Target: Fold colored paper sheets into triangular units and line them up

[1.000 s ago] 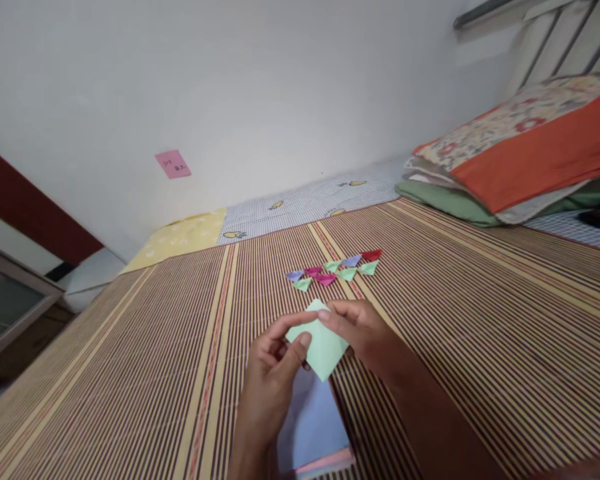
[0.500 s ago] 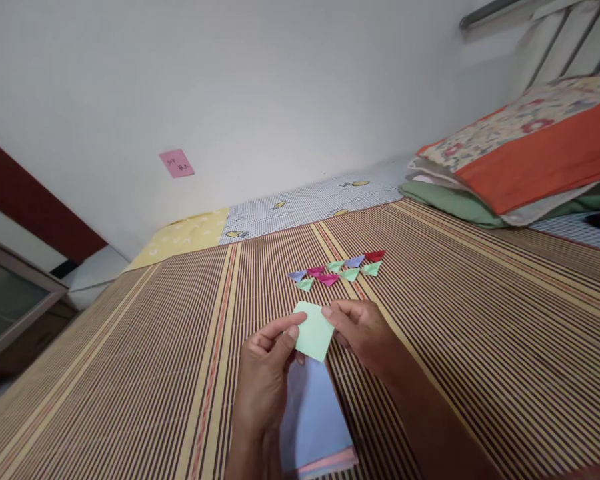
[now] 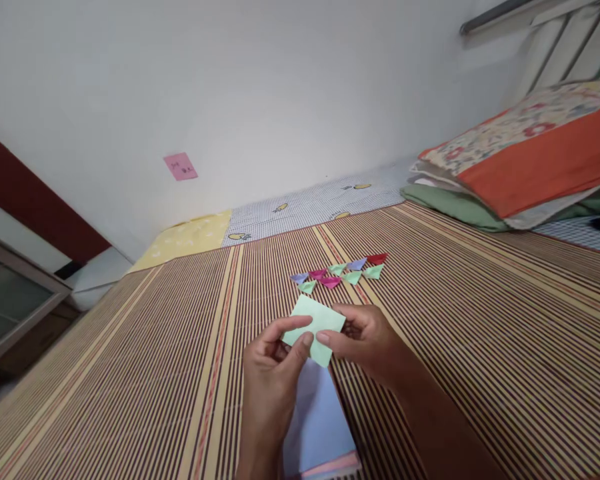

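Note:
A small light green square of paper [image 3: 320,315] is held up between my two hands, one corner pointing away from me. My left hand [image 3: 280,360] pinches its left side, thumb and index finger lying on the upper face. On the right side my right hand [image 3: 367,337] grips it, thumb on top and the other fingers behind. Beneath my hands lies a stack of coloured paper [image 3: 323,417] with a blue sheet on top and pink edges at its near end. Beyond the square, several small folded paper pieces [image 3: 331,283] in green, magenta, purple and red sit in two rows.
A striped woven mat [image 3: 155,353] covers the bed. Folded bedding [image 3: 535,157] with an orange and floral cover is piled at the right. Along the white wall runs a checked sheet [image 3: 305,203]; a pink note [image 3: 181,167] is stuck to the wall.
The green paper has turned a little in my hands. My right thumb has slid from its upper right edge down toward the middle, close to my left thumb.

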A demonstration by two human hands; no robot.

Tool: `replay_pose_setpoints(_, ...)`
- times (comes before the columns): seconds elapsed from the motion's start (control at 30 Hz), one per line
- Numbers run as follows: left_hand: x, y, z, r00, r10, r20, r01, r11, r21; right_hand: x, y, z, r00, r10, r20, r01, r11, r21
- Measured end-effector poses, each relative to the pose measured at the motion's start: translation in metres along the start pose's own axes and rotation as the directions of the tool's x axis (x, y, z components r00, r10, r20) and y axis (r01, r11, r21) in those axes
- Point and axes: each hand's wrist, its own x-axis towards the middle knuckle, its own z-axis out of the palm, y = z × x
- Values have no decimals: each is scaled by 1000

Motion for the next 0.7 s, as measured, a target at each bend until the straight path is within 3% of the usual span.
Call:
replay_pose_setpoints(0.13,-3,2,-1,996,15,83,-22,996,87,-2,-6,-10,995,-4,101,13,996,-91)
replay_pose_setpoints(0.33,0,-3,-2,990,11,141,-17,999,38,0,-9,-20,995,-74,-73,62,985,-161)
replay_pose_setpoints(0.53,-4,9,-2,943,40,330,-94,984,150,0,-12,-3,999,-28,-32,23,989,-149)
replay_pose_setpoints(0.7,-2,8,-7,927,10,374,-73,986,153,-5,-19,10,978,-165,-129,104,918,-382)
